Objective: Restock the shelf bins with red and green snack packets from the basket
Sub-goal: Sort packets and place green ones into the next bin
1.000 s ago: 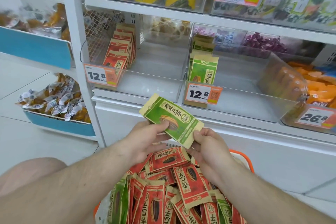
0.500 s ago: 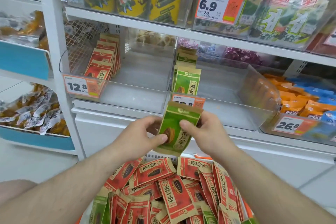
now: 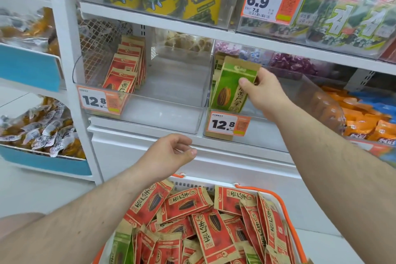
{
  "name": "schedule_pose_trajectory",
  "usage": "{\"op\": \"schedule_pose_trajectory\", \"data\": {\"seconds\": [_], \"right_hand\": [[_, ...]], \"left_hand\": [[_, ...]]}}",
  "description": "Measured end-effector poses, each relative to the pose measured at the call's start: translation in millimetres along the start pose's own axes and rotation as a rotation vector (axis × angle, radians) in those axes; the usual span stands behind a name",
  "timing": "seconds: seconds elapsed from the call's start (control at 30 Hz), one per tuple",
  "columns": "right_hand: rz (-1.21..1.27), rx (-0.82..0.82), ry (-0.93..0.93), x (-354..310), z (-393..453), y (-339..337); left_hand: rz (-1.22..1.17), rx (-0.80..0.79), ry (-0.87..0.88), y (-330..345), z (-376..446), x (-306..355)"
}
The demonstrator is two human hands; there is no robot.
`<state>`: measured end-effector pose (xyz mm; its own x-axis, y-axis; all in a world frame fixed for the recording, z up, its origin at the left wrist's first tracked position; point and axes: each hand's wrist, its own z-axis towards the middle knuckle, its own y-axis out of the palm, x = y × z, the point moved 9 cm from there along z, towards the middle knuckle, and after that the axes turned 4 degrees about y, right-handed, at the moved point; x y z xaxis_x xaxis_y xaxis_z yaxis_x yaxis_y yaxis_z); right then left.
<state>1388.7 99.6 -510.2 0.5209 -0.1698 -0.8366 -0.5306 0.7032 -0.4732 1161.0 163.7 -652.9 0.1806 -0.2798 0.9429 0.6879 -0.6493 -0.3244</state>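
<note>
The white shelf (image 3: 214, 148) is holding two clear bins side by side. The left bin (image 3: 171, 100) is holding red packets (image 3: 126, 70) standing in a row at its left side. The right bin (image 3: 278, 126) is holding green packets (image 3: 230, 90) standing at its left side.

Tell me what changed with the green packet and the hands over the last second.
The left hand let go of the green paper snack packet and dropped back above the orange-rimmed basket. The right hand alone carried it up into the clear right-hand shelf bin. Red packets stayed.
</note>
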Motion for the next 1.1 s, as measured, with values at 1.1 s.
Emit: {"op": "schedule_pose_trajectory", "data": {"seconds": [1.1], "right_hand": [[-0.604,-0.811,0.263,112.7,-266.5,291.5]], "left_hand": [[0.202,-0.047,-0.151,-61.2,-42.3,-5.8]]}}
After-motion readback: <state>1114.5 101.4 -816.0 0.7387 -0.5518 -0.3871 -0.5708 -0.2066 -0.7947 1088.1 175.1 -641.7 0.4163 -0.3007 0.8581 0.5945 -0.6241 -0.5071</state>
